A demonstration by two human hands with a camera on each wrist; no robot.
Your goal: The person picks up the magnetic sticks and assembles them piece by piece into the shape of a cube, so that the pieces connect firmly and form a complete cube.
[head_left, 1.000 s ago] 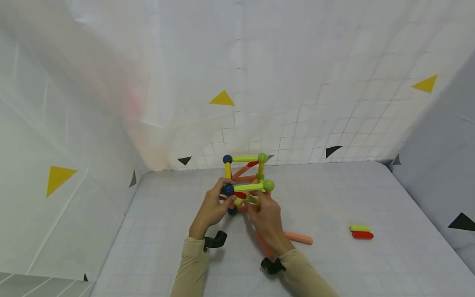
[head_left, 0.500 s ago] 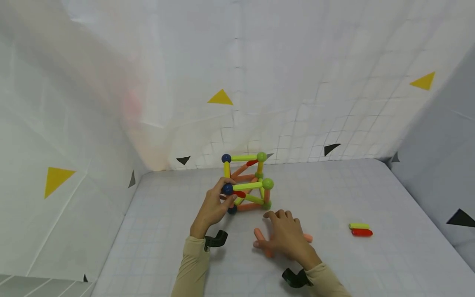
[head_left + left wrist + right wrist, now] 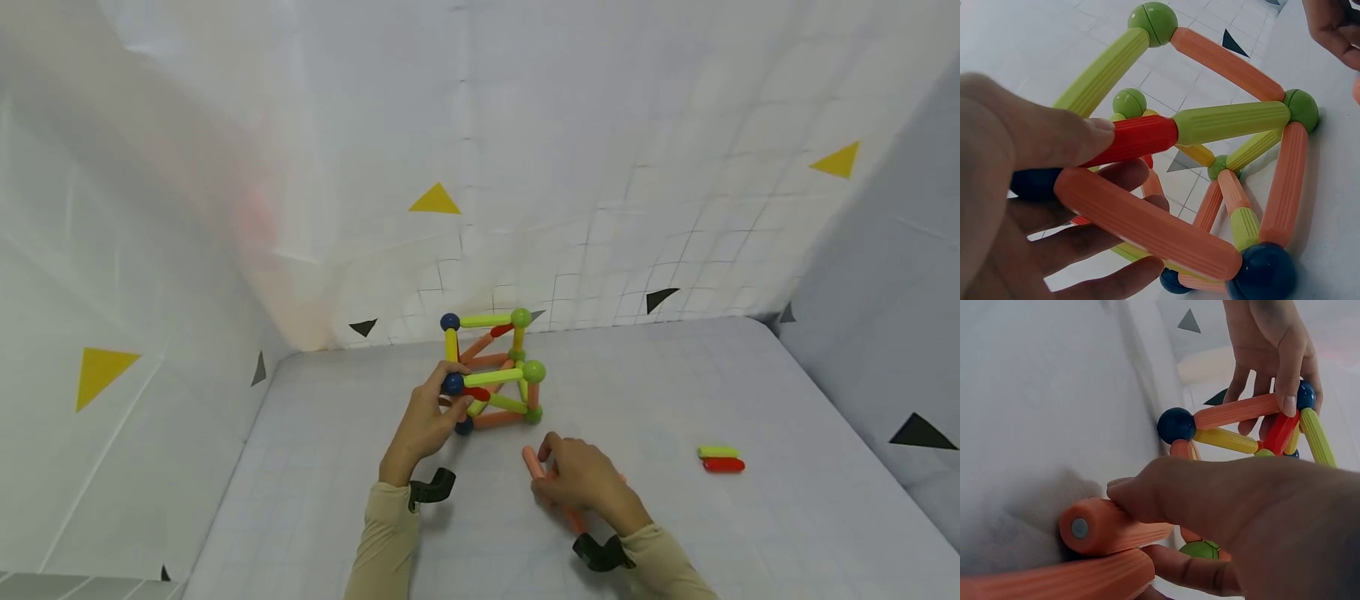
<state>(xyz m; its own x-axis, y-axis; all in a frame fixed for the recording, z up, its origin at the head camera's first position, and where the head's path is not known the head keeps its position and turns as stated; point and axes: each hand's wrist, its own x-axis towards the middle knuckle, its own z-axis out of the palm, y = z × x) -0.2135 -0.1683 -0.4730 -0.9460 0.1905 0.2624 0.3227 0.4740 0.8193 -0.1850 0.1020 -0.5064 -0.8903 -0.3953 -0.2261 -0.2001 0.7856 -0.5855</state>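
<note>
A box-like frame of magnetic sticks and balls stands on the table; a yellow-green stick (image 3: 492,377) forms its near top edge. My left hand (image 3: 420,425) holds its near left corner by the dark blue ball (image 3: 453,384), thumb on the red stick (image 3: 1141,139). My right hand (image 3: 588,475) is low over the table in front of the frame. It pinches an orange stick (image 3: 1097,528) between thumb and fingers. A second orange stick (image 3: 1079,575) lies against the first one. My hand hides part of the orange sticks in the head view.
A loose yellow-green stick (image 3: 717,452) and a loose red stick (image 3: 723,465) lie side by side to the right on the table (image 3: 637,392). White walls with yellow and black triangles close in the back and sides.
My right hand has left the frame, moved down and right to the loose orange sticks, and closed on one, shifting them. My left hand keeps its hold on the corner.
</note>
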